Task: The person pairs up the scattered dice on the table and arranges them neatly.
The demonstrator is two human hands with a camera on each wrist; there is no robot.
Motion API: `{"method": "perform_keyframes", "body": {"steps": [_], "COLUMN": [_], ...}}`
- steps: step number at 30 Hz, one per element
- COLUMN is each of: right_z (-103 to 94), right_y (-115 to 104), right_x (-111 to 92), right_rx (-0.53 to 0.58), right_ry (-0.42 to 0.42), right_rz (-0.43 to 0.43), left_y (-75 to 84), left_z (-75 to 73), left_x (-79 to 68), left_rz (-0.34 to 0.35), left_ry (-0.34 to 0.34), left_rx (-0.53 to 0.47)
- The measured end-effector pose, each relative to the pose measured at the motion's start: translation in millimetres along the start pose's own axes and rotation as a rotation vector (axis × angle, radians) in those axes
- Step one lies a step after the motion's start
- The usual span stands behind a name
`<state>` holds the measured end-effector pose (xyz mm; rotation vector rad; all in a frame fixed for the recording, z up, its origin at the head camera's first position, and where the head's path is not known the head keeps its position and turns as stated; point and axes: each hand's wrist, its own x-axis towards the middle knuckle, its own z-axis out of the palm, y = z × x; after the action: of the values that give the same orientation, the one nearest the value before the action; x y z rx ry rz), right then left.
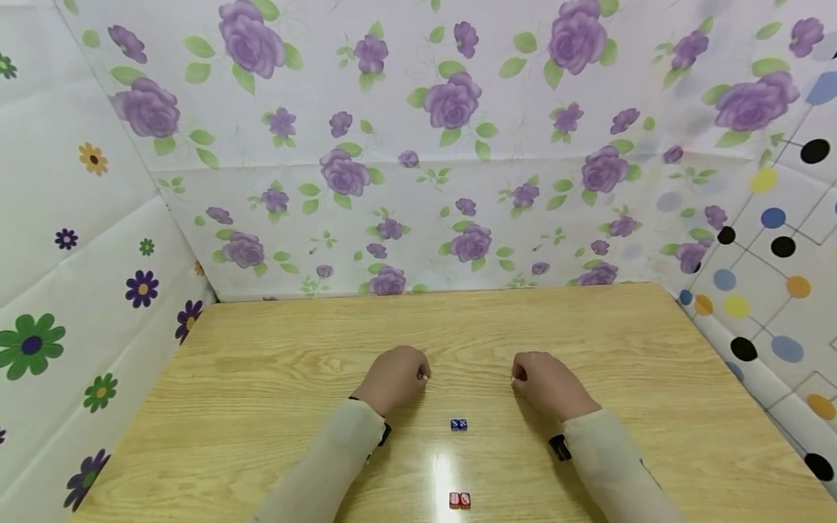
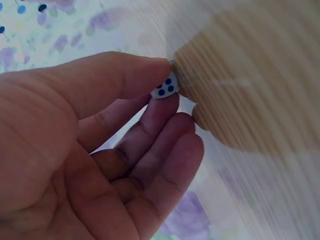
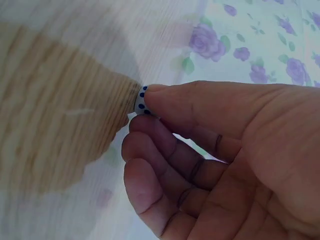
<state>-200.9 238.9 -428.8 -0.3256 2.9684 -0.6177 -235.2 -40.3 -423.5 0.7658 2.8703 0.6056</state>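
In left hand [image 1: 394, 376]: die [image 2: 166, 89], being pinched
In right hand [image 1: 552, 383]: another die [image 3: 140, 103], being pinched
Dice: likely feeling light, hard; needing opposite-face holds

The wood-grained table [image 1: 471, 319] bears two blue dice [image 1: 459, 425] and two red dice [image 1: 460, 500].

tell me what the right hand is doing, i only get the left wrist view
Observer: The right hand pinches a pale die with blue dots.
Operator: ok anything else lying out
Observer: Two blue dice sit side by side on the wooden table.
Operator: anything closer to the body
Observer: Yes, two red dice, near the bottom edge of the head view.
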Motion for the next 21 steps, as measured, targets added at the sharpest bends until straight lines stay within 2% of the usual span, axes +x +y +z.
{"method": "perform_keyframes", "body": {"steps": [3, 11, 15, 21], "right_z": [0.5, 0.4, 0.8, 1.1], "right_y": [-1.3, -5.5, -7.5, -9.4], "right_x": [-2.0, -3.3, -3.5, -6.1], "right_rx": [-0.026, -0.056, -0.055, -0.067], "right_ry": [0.027, 0.056, 0.057, 0.057], "right_rz": [-0.009, -0.022, -0.028, -0.027], "left_y": [3.6, 3.9, 3.1, 2.0], "left_z": [1.9, 0.2, -0.6, 2.1], "left_x": [-0.8, -1.4, -3.5, -4.3], "left_rz": [0.015, 0.002, 0.021, 0.000], "left_ry": [0.008, 0.021, 0.030, 0.023], "left_rx": [-0.021, -0.046, -0.071, -0.100]}}
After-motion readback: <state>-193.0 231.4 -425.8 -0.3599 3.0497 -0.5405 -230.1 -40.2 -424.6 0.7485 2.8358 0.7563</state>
